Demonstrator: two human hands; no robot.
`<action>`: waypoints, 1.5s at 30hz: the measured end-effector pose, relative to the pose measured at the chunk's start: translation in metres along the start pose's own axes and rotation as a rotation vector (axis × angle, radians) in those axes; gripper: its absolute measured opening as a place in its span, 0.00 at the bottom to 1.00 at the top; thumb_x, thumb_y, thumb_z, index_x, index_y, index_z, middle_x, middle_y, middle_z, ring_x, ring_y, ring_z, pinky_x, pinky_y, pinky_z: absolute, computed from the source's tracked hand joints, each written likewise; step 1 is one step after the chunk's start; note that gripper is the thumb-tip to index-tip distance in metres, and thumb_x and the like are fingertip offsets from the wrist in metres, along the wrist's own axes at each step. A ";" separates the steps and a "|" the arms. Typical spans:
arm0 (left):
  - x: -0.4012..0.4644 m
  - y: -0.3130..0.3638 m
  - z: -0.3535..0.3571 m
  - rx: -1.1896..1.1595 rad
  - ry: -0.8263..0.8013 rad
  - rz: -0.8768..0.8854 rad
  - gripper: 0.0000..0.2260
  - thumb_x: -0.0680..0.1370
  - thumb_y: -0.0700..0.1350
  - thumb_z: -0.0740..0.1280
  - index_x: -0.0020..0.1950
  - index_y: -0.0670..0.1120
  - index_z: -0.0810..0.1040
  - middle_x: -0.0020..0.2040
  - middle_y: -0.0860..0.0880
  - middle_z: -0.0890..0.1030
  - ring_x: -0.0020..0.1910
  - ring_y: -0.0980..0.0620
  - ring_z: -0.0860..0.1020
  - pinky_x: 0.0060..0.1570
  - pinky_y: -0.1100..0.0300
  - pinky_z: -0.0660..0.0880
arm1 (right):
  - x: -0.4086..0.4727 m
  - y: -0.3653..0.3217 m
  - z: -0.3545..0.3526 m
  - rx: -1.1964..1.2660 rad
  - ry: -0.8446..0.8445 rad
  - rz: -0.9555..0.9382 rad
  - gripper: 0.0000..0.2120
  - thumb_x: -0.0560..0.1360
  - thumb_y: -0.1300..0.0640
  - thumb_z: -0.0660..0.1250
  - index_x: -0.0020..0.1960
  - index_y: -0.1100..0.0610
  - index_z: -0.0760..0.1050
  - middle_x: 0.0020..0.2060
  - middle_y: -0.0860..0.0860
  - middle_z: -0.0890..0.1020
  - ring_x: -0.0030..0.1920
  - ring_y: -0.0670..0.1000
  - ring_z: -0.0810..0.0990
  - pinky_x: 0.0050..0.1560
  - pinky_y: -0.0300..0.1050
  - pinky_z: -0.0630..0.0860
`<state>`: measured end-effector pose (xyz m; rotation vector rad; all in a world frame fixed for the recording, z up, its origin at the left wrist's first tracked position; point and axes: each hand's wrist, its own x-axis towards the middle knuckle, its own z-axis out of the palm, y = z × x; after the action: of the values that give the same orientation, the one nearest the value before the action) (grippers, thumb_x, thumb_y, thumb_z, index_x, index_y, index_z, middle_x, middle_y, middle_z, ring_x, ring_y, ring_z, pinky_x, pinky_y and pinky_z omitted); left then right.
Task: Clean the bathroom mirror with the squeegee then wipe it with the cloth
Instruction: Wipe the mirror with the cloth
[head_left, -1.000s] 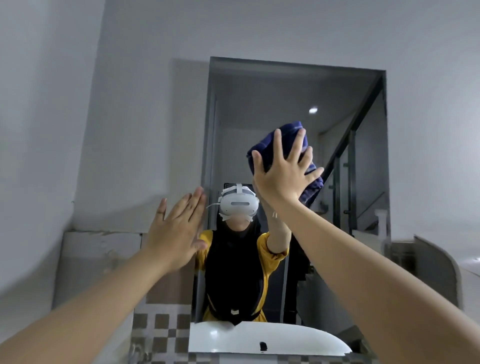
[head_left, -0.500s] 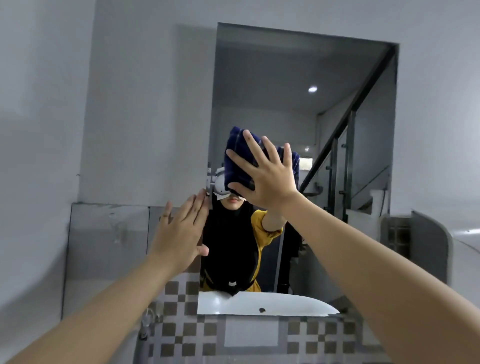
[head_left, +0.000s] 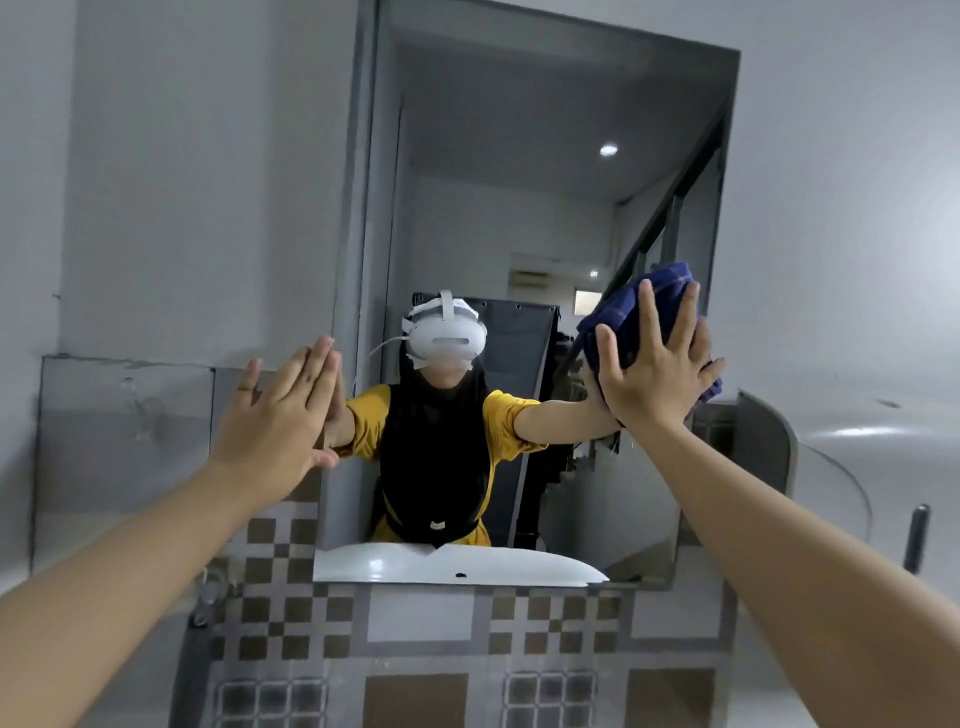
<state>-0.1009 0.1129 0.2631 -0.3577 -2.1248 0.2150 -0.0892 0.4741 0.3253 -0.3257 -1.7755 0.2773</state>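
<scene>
Evidently past the squeegee stage, she presses the blue cloth (head_left: 636, 317) against the mirror's (head_left: 519, 208) right edge with her right hand (head_left: 657, 374), fingers spread, left hand (head_left: 275, 421) flat, fingers together; lower glass seemingly remains.

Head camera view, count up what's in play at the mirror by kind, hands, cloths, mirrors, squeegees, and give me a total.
Hands: 2, left hand flat at the mirror's left edge, right hand pressing the cloth
Cloths: 1, blue cloth
Mirrors: 1, mirror
Squeegees: 0 in view
Total: 4
</scene>
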 end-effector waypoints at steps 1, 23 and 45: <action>0.000 0.002 -0.001 -0.013 0.002 -0.014 0.53 0.55 0.56 0.79 0.72 0.37 0.58 0.74 0.40 0.59 0.72 0.42 0.60 0.67 0.53 0.29 | -0.001 -0.001 0.002 0.023 0.002 0.040 0.30 0.75 0.32 0.50 0.75 0.38 0.51 0.78 0.50 0.49 0.74 0.61 0.55 0.69 0.71 0.51; -0.049 0.004 0.035 -0.133 0.023 0.044 0.42 0.67 0.53 0.73 0.74 0.42 0.56 0.75 0.44 0.59 0.71 0.44 0.61 0.66 0.38 0.58 | -0.108 -0.182 0.033 0.104 -0.091 -0.279 0.32 0.75 0.32 0.53 0.76 0.41 0.51 0.78 0.55 0.49 0.75 0.65 0.51 0.65 0.76 0.48; -0.073 0.005 0.053 -0.197 0.075 0.047 0.38 0.68 0.49 0.74 0.73 0.44 0.60 0.71 0.44 0.67 0.70 0.45 0.66 0.65 0.41 0.59 | -0.099 -0.033 0.039 -0.094 0.053 -0.725 0.24 0.74 0.34 0.58 0.65 0.46 0.71 0.74 0.58 0.64 0.71 0.65 0.63 0.66 0.70 0.56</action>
<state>-0.1071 0.0927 0.1753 -0.5231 -2.0700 0.0184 -0.1080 0.4071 0.2390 0.2511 -1.7383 -0.3289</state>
